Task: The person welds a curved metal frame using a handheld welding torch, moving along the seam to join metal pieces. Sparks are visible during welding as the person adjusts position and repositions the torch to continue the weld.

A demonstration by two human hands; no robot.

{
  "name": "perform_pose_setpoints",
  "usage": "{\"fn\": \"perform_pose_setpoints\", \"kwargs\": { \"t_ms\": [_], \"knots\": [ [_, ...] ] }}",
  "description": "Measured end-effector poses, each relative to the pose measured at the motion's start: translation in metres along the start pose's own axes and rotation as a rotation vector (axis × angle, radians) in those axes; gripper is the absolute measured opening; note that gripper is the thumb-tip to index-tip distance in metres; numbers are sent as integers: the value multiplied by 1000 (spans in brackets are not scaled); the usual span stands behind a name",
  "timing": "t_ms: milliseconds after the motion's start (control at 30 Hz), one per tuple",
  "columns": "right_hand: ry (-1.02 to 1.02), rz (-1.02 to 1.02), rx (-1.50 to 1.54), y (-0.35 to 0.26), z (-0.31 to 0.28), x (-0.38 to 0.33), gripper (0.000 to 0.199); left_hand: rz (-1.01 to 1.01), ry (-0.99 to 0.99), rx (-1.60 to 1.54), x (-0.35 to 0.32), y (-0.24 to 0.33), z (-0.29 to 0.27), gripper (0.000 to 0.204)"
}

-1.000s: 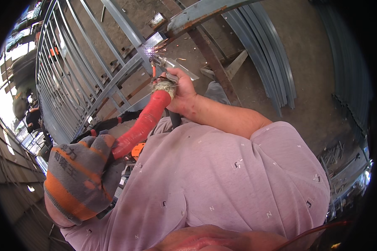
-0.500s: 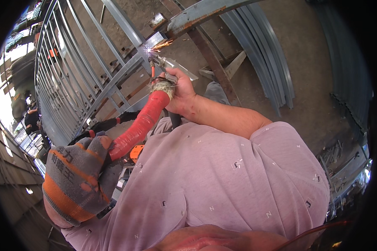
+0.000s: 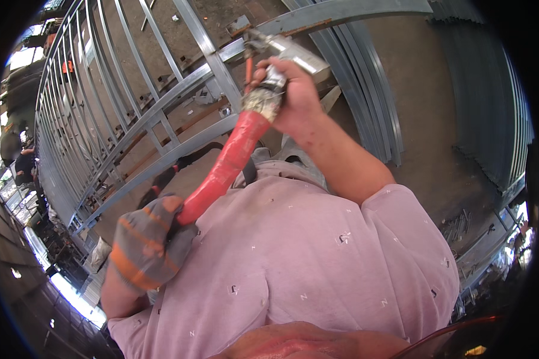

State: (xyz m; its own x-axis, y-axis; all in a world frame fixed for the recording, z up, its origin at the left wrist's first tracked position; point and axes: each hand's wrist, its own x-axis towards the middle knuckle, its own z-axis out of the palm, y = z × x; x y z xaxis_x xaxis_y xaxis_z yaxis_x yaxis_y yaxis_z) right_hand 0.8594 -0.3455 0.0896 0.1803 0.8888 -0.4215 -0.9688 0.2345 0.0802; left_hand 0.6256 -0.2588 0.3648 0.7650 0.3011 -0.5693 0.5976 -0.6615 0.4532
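A welding gun with a silvery metal head is held up in front of me, slightly blurred. My bare right hand wraps round its grip, just ahead of a frayed pale wrapping. From there a thick red-sheathed cable slants down to the left. My left hand, in a grey and orange knit glove, is closed round the cable's lower end. Beside the gun's head lies a steel frame of square tubes with many parallel bars. The gun's tip is near a frame corner; contact is unclear.
A rust-edged steel beam crosses at the far side. Bundles of long grey metal profiles lie beyond it, with more stacked sheets at the right. Short metal pieces are scattered on the floor at right. Another person is far left.
The bright arc and orange sparks at the joint are gone. Both hands have shifted right with the welding gun, the right one rising away from me, and the gun's head has moved up and right.
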Motion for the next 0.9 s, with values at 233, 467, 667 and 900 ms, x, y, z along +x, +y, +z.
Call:
{"fn": "perform_pose_setpoints", "kwargs": {
  "t_ms": [233, 467, 667, 900],
  "knots": [
    [52, -421, -861, 2, 48, -66, 25, 239, 53, -336, 23, -127, 161, 44],
    [13, -601, -1670, 70, 74, -125, 12, 525, -189, -610, 104, -122, 278, 51],
    [-55, -470, -2322, 93, 39, -160, 35, 704, -166, -805, 125, -37, 333, 55],
    [4, -219, -2634, 92, -30, -156, 28, 610, -245, -646, 124, -21, 374, 32]
  ]
}}
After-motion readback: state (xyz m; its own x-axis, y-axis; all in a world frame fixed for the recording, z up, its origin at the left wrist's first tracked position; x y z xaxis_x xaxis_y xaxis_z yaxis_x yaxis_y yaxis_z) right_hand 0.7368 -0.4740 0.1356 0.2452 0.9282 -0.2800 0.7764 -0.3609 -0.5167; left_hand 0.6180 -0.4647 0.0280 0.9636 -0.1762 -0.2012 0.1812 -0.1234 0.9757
